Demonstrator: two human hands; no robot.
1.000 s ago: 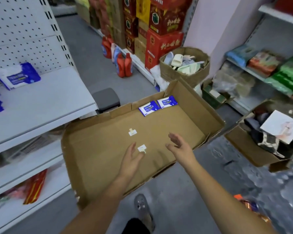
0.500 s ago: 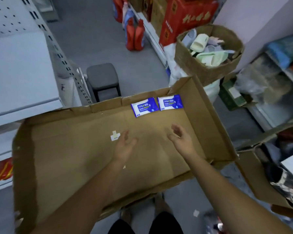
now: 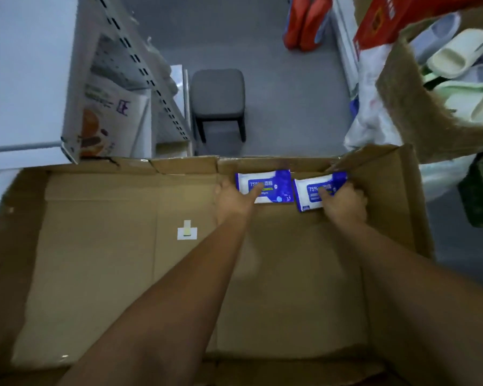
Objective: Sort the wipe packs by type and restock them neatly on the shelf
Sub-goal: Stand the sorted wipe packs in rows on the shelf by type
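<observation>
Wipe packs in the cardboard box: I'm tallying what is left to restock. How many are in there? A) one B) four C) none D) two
D: two blue packs lie side by side against the far wall of the box, the left pack gripped by the left hand, the right pack by the right hand.

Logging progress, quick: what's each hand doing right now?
Left hand: pinching the left wipe pack, thumb on top.
Right hand: gripping the right wipe pack.
</observation>
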